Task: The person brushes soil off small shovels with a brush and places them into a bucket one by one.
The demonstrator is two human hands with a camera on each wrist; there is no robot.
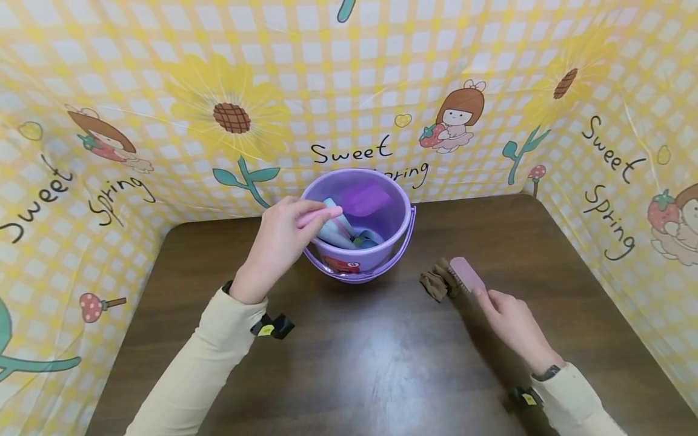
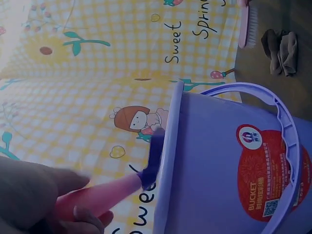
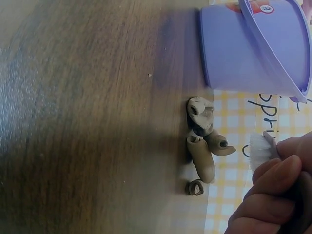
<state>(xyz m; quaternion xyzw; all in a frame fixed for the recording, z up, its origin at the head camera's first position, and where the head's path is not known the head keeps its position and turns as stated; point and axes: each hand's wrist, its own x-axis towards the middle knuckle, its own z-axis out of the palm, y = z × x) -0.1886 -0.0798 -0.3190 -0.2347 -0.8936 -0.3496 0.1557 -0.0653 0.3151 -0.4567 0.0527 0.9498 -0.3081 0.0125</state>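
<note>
In the head view my left hand [image 1: 283, 242] reaches over the left rim of a purple bucket [image 1: 354, 257]. Its fingers grip the pink handle [image 2: 105, 195] of a small shovel, whose flat purple blade [image 1: 366, 200] shows over the bucket's inside. Off to the right, my right hand [image 1: 518, 321] holds a pink brush [image 1: 466, 274] with white bristles [image 3: 260, 151]. Right at the brush's edge lies a clump of brown, rolled pieces [image 1: 438, 280] on the table; in the right wrist view several hollow ends show. Whether the bristles touch them I cannot tell.
Inside the bucket lie light blue items [image 1: 335, 230] and something dark at the bottom. The bucket's handle [image 1: 400, 251] hangs down its front. Yellow checked sheets [image 1: 349, 91] stand around the back and sides of the brown table [image 1: 338, 351].
</note>
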